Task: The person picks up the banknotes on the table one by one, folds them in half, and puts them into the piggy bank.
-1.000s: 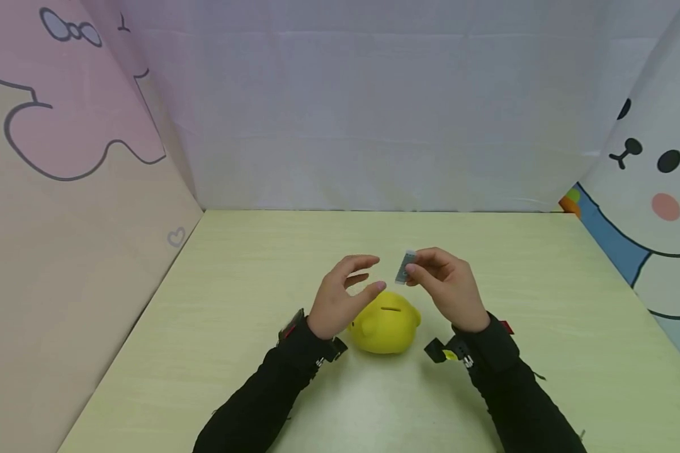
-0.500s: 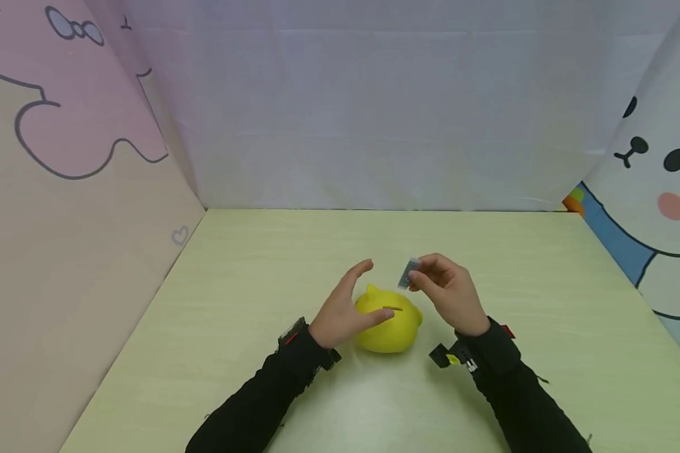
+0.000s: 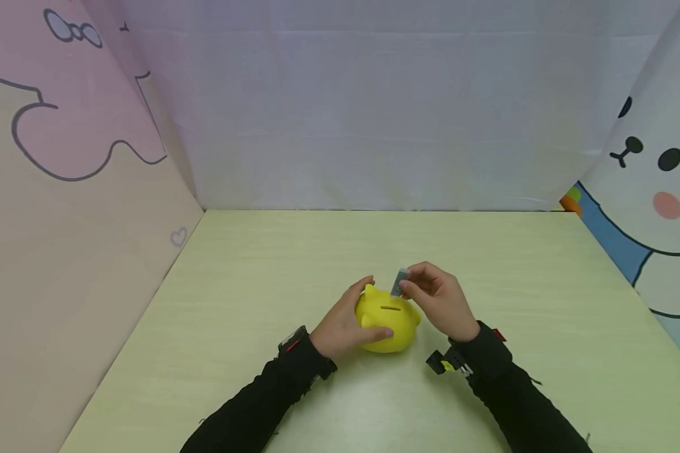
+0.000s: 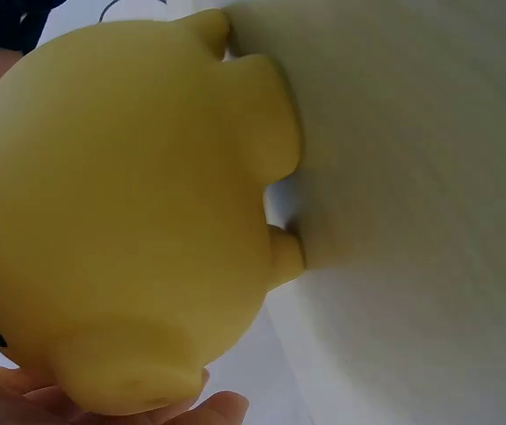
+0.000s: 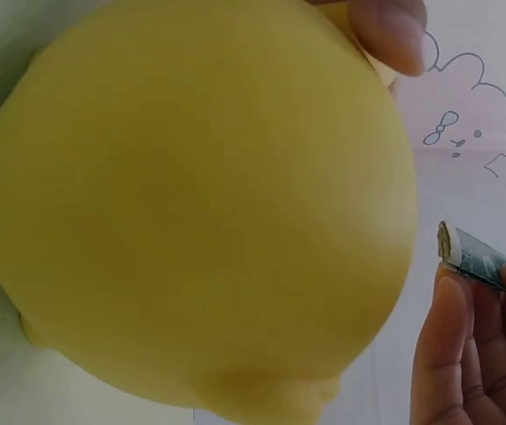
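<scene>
A yellow piggy bank (image 3: 401, 324) stands upright on the table, its coin slot (image 3: 390, 308) facing up and its snout toward the left. My left hand (image 3: 340, 327) holds it from the left side, thumb along the near face and fingers round the far side. In the left wrist view the pig's body (image 4: 128, 177) hides most of that hand. Just above the slot, my right hand (image 3: 439, 302) pinches a small folded banknote (image 3: 399, 283) between thumb and fingers. The right wrist view shows the banknote (image 5: 476, 255) folded into several layers, apart from the pig.
The pale wooden table (image 3: 260, 270) reaches back to a white curtain (image 3: 374, 113). A pink cartoon-printed cloth (image 3: 90, 113) hangs at the left, and another cloth with a white cartoon face (image 3: 646, 201) hangs at the right.
My left hand has opened wider, come down and taken hold of the piggy bank's left side. The right hand has lowered the banknote and brought it slightly left, closer to the slot.
</scene>
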